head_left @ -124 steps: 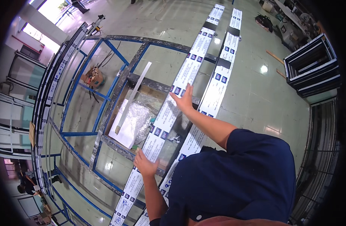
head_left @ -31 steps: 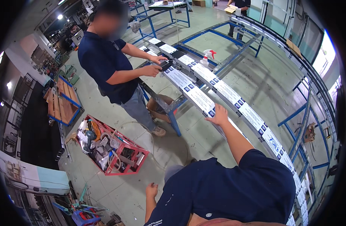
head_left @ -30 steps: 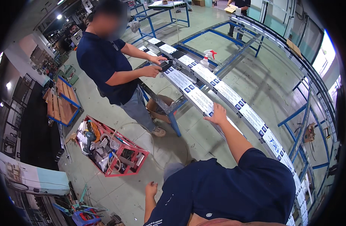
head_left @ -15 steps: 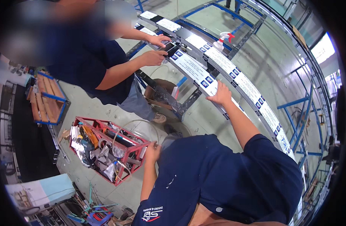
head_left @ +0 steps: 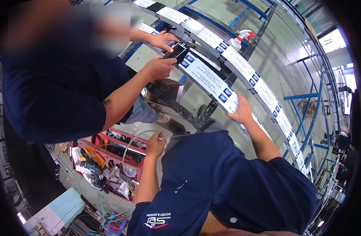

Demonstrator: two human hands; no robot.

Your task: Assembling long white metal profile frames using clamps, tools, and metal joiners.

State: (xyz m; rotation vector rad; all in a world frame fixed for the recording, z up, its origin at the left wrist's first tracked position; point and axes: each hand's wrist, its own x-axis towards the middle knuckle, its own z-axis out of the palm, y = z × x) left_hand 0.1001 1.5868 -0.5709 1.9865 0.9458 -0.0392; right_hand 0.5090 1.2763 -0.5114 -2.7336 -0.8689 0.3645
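My right hand grips a curved frame profile covered in white printed film, its fingers over the far edge and its thumb on the near side. Close to my body, above the red tool carrier, is my left hand, its fingers curled in; whatever they hold, if anything, is too small to make out. At the profile's far-left end a co-worker's two hands hold a short black profile piece against it. A second film-covered curved profile runs alongside, farther off.
A white spray bottle with a red trigger stands beyond the far profile. Dark stand bars support the profiles. The red tool carrier, filled with tools, sits on the floor at left. Blue metal frames stand at right.
The view has shifted, and the co-worker leans farther in over the tool carrier. My left hand has risen from beside the carrier's edge, its fingers curling. My right hand stays on the profile.
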